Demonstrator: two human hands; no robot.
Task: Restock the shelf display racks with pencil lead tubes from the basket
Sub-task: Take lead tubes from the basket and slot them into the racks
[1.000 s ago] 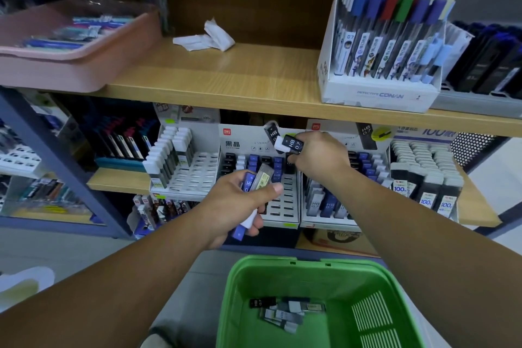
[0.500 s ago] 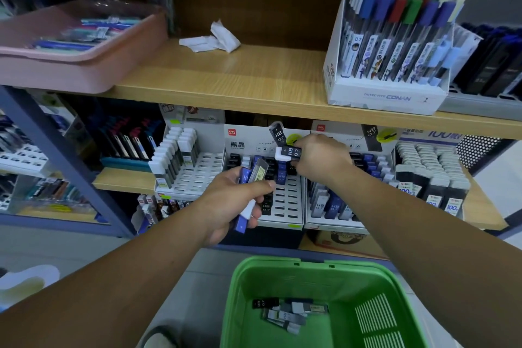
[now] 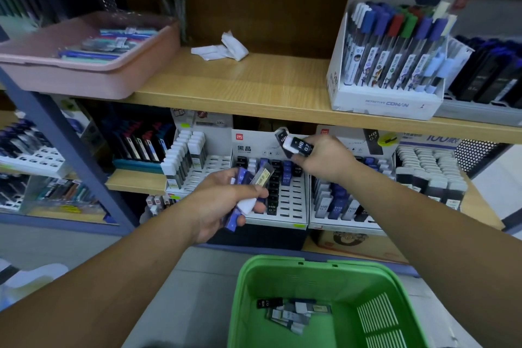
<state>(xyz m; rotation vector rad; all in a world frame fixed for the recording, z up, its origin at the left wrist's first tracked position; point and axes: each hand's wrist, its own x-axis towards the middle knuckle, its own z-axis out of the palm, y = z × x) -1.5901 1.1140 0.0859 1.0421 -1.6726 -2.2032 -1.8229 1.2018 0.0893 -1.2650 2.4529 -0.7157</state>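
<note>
basket [image 3: 288, 277]: glossy green plastic | shelf [image 3: 254, 87]: smooth wood-grain

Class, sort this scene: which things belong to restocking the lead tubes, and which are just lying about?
Belongs: green basket, loose tubes inside it, mixed tubes in left hand, HB tubes in right hand, slotted display rack.
Lying about: crumpled white paper, pink tray of pens, Conan pen box.

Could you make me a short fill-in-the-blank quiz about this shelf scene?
1. The right hand holds black plastic lead tubes marked HB ____.
2. The slotted plastic basket below, with loose tubes inside, is ____.
3. The shallow plastic tray of pens on the upper wooden shelf is ____.
Missing words: 0.7; green; pink.
</note>
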